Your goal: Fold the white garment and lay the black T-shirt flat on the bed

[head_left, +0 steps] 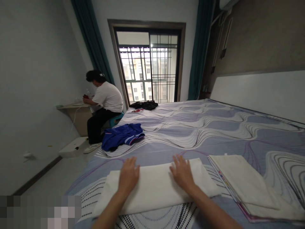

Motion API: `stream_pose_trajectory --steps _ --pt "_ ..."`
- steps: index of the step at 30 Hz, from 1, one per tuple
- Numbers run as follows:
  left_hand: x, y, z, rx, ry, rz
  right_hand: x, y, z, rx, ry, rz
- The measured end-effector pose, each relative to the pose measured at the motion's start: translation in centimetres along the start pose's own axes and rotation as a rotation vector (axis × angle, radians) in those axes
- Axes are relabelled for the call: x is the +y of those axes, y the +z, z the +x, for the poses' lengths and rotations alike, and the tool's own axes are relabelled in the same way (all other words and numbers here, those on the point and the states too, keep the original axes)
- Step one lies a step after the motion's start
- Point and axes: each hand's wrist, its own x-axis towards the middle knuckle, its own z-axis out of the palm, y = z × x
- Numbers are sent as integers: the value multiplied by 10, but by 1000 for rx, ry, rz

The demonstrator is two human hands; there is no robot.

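A white cloth (154,187), folded into a wide flat band, lies across the near part of the bed. On its left half rests my left hand (129,175), palm down, with the fingers stretched toward the far edge. My right hand (182,173) lies over the right half, its fingers spread and nothing gripped. Both hands appear to touch the cloth from above. To the right sits a stack of folded white cloth (247,184), with coloured layers showing along its left side.
The bed (176,124) has a wavy-patterned sheet. A blue garment (122,136) lies crumpled at its left edge, and dark items (145,105) lie at the far end. A seated person (108,97) is beside a small table (73,109). A white headboard (259,90) borders the right.
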Motion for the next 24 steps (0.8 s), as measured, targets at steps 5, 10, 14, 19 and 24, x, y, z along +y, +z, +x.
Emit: stream_pose_trajectory --steps 5,10,14,19,24 --pt "59 59 -50 -129 303 42 -62 47 -43 -146 -155 0" --pt "15 45 -43 -121 151 189 -3 22 -28 -103 -22 -116" --pt "-33 22 -29 -131 11 292 58 5 -15 -62 141 -247" --pt "-78 9 -29 -113 -99 327 94 5 -14 -49 207 -303" --pt "-106 1 -44 -111 -261 259 92 2 -13 -67 208 -266"
